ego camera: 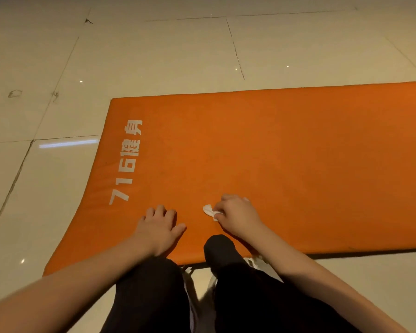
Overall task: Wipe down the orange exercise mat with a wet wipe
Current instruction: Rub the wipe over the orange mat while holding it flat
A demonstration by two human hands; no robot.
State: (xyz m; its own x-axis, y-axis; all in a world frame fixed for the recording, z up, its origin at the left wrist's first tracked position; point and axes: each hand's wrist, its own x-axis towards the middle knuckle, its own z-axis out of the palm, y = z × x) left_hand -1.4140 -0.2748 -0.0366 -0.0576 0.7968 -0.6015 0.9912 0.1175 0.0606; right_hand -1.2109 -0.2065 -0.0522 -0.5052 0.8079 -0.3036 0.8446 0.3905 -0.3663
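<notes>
— On the floor (154,56), what sort of surface is it?

— Pale, glossy tiles with dark grout lines (235,49). A few scuff marks (15,93) sit toward the far left. A streak of reflected light (67,143) lies just off the mat's left edge.

— And the mat itself?

— The orange exercise mat (286,152) lies flat on the tiles, with its long side running off the right of the view. White lettering (127,162) runs along its left short edge, reading 716 and then two characters.

— Where is the wipe?

— The wet wipe (208,210) is a small crumpled white wad touching the mat, close to the near long edge and toward the left end. The right hand (238,217) holds it, with fingers (226,200) curled over and pinching the wad down onto the orange surface. Only a bit of white sticks out on the left side of the hand.

— What about the other hand?

— The left hand (159,227) rests palm down on the mat, just beside the wipe but apart from it. Its fingers are straight and slightly spread, and the thumb points toward the right hand.

— Is anything else close by?

— A knee (220,248) in black trousers rests on the mat's near edge, between the two forearms. Just to its right, something white (252,261) pokes out at that edge. I cannot tell what it is.
</notes>
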